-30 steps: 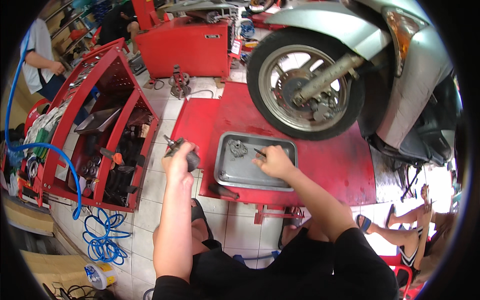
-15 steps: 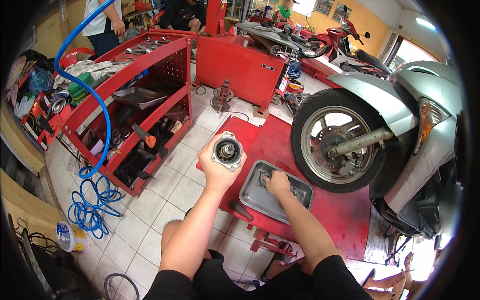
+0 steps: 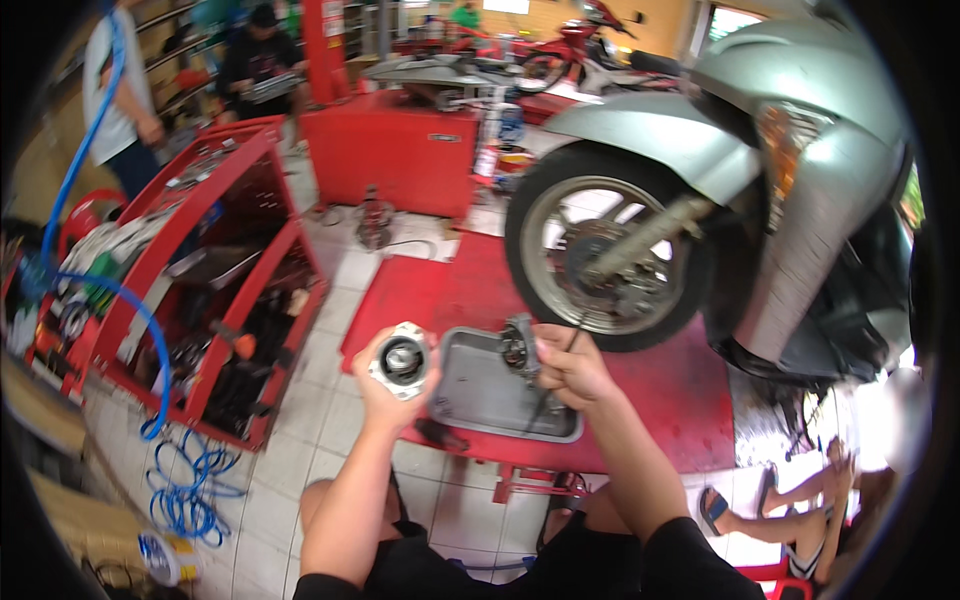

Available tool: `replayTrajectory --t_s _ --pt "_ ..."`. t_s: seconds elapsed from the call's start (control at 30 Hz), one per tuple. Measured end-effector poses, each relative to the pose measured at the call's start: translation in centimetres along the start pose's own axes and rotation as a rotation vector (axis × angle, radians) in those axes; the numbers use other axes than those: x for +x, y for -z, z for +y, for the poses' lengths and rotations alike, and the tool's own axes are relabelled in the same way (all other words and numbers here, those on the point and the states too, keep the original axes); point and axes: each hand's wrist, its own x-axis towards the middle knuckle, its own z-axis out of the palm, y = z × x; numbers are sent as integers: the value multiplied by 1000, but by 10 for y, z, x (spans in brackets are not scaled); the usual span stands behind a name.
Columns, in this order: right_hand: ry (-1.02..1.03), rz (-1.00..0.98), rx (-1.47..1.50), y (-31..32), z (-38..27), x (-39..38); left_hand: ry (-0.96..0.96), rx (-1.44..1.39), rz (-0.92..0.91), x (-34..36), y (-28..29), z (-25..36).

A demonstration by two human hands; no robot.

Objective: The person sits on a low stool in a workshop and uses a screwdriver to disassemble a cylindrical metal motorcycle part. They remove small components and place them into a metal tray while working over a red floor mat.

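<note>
My left hand (image 3: 376,398) is wrapped round a metal motor housing (image 3: 418,358) with a pale flange, its open end and inner shaft facing up. To its right, my right hand (image 3: 580,370) grips a round grey metal end cover (image 3: 515,342) by its side, blurred by motion. A thin black cable or rod (image 3: 540,408) runs down from that hand. Both parts are apart from each other. Beneath the end cover lies a grey metal tray (image 3: 465,418) on the red lift platform (image 3: 640,430). A dark handle-like tool (image 3: 440,433) lies at the tray's near left.
A silver scooter (image 3: 800,200) stands on the platform at right, its front wheel (image 3: 610,250) close behind my right hand. At left are a red tool cart (image 3: 215,290) and a coiled blue air hose (image 3: 190,490). Other people are at the back left and lower right.
My right hand has lifted out of the tray and now holds the end cover above it. The view has turned right, and my left hand still holds the housing.
</note>
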Motion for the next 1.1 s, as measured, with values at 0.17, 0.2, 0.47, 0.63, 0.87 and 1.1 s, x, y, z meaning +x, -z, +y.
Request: replayTrajectory --t_s 0.17,0.2,0.47,0.63,0.87,1.1 --pt "-40 -338 440 42 11 5 951 -879 -51 -19 -22 -1" --pt "-32 -333 448 48 13 4 980 -840 -96 -21 -26 -2" --pt "43 -221 159 33 -8 -9 606 -47 -496 -33 -35 -4" --pt "307 -51 -410 11 -6 -28 356 424 -600 -35 -33 13" --pt "571 -104 -977 -8 -15 -34 315 448 -606 -36 -30 18" --pt "495 -173 -922 -4 -6 -30 377 441 -692 -34 -27 20"
